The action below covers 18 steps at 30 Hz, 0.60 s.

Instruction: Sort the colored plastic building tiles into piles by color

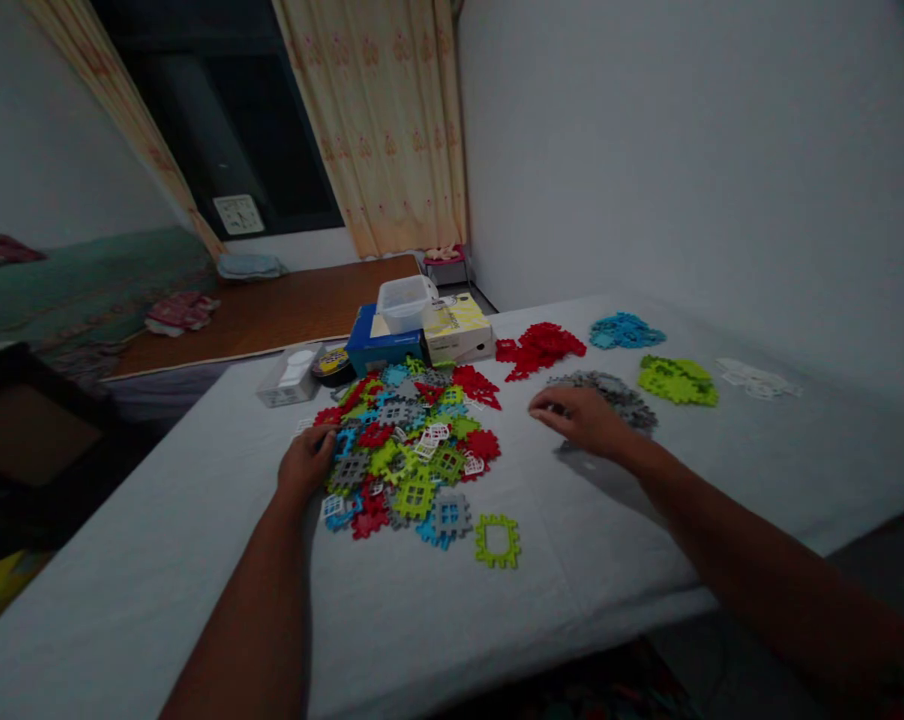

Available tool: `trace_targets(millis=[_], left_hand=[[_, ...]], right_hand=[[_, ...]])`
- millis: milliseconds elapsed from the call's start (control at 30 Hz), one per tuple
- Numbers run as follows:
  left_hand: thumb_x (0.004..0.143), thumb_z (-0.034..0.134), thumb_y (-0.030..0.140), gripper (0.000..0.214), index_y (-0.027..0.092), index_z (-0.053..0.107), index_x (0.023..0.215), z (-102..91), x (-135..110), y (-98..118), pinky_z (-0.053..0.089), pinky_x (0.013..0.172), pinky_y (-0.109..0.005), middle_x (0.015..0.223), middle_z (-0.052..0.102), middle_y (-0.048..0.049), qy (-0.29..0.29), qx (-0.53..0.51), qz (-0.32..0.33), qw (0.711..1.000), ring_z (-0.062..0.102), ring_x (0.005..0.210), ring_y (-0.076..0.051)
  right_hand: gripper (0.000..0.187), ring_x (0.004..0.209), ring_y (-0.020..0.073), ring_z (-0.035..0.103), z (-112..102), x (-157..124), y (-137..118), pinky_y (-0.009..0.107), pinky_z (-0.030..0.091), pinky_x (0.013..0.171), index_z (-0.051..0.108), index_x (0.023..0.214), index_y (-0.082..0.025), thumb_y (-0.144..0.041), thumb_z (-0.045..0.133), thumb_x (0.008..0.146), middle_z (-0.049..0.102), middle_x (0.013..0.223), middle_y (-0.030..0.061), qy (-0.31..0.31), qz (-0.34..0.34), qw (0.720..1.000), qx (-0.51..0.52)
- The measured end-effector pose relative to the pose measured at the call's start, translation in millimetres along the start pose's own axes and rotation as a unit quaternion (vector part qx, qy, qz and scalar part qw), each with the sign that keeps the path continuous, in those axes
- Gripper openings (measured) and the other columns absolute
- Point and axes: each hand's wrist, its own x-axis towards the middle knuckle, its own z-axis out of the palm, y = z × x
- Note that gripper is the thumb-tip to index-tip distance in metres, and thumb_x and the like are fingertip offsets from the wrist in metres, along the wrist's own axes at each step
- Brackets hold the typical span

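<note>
A mixed heap of red, blue, green, grey and white interlocking plastic tiles [411, 450] lies in the middle of a white-covered table [159, 580]. My left hand [307, 462] rests at the heap's left edge, fingers curled onto the pieces. My right hand [581, 418] reaches to the right, fingers pinched beside a grey pile [609, 392]; what they hold is hidden. Sorted piles sit behind: red [540, 347], blue [625, 331], green [677, 380] and white [756, 378]. A single green frame tile [497, 541] lies apart at the front.
Behind the heap stand a blue box [381, 348], a yellow-white box [459, 330], a clear plastic tub [405, 302] and a small clear container [290, 377]. A white wall rises at the right. Beyond the table are a wooden platform [272, 310] and curtains [384, 120].
</note>
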Motion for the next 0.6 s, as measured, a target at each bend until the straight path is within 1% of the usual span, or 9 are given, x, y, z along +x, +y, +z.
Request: trace_targets(millis=[67,133,200,267,400,500,600], left_hand=[[0.087,0.041,0.042,0.044,0.023,0.073,0.111,1.0,-0.7,-0.6,0.050,0.092,-0.032,0.117,0.072,-0.0052,-0.002,-0.002,0.001,1.000,0.065,0.108,-0.024],[0.089,0.041,0.044,0.045,0.022,0.072,0.113,2.4,-1.2,-2.1,0.050,0.092,-0.033,0.117,0.072,-0.0063,-0.002,-0.001,-0.004,1.000,0.064,0.108,-0.024],[0.089,0.041,0.044,0.045,0.022,0.072,0.114,3.7,-1.5,-3.5,0.049,0.093,-0.034,0.117,0.072,-0.0069,-0.002,-0.002,-0.009,1.000,0.064,0.108,-0.024],[0.089,0.043,0.043,0.043,0.023,0.072,0.113,5.0,-1.6,-4.7,0.048,0.093,-0.034,0.116,0.072,-0.0066,-0.001,-0.006,-0.013,1.000,0.064,0.108,-0.024],[0.089,0.043,0.042,0.041,0.024,0.072,0.113,6.8,-1.8,-6.7,0.047,0.095,-0.033,0.117,0.071,-0.0056,0.005,-0.015,-0.006,1.000,0.062,0.111,-0.023],[0.090,0.042,0.043,0.042,0.023,0.072,0.113,7.4,-2.5,-6.6,0.047,0.094,-0.031,0.119,0.071,-0.0056,0.007,-0.025,0.003,1.000,0.062,0.112,-0.022],[0.089,0.042,0.041,0.041,0.024,0.072,0.112,7.2,-3.3,-4.7,0.048,0.092,-0.031,0.119,0.071,-0.0047,0.009,-0.033,-0.005,0.999,0.063,0.111,-0.022]], right_hand=[[0.018,0.079,0.0167,0.066,27.6,15.1,-24.7,0.028,0.049,0.073,0.072,0.097,-0.021,-0.030,0.057,0.092,0.074,0.093,0.0045,-0.088,-0.059,0.994,0.007],[0.017,0.088,0.0185,0.067,54.4,31.1,-42.5,0.031,0.050,0.080,0.072,0.102,-0.022,-0.025,0.059,0.091,0.074,0.100,0.0056,-0.132,-0.104,0.986,-0.010],[0.019,0.101,0.0216,0.065,78.2,48.9,-54.0,0.035,0.050,0.088,0.071,0.107,-0.021,-0.022,0.062,0.090,0.072,0.108,0.0082,-0.137,-0.142,0.980,-0.023],[0.025,0.111,0.0236,0.062,99.0,68.0,-62.0,0.039,0.048,0.096,0.068,0.114,-0.020,-0.021,0.063,0.090,0.069,0.118,0.0111,-0.122,-0.168,0.978,-0.025],[0.040,0.124,0.0254,0.053,133.0,102.2,-75.8,0.044,0.041,0.107,0.061,0.128,-0.018,-0.020,0.064,0.088,0.061,0.132,0.0132,-0.094,-0.182,0.977,-0.053],[0.047,0.124,0.0288,0.050,149.9,116.5,-83.4,0.047,0.042,0.105,0.056,0.134,-0.020,-0.023,0.064,0.089,0.057,0.137,0.0120,-0.105,-0.162,0.976,-0.104],[0.044,0.119,0.0284,0.053,155.3,119.4,-85.9,0.045,0.044,0.101,0.057,0.135,-0.023,-0.029,0.062,0.091,0.059,0.135,0.0102,-0.122,-0.141,0.973,-0.133]])
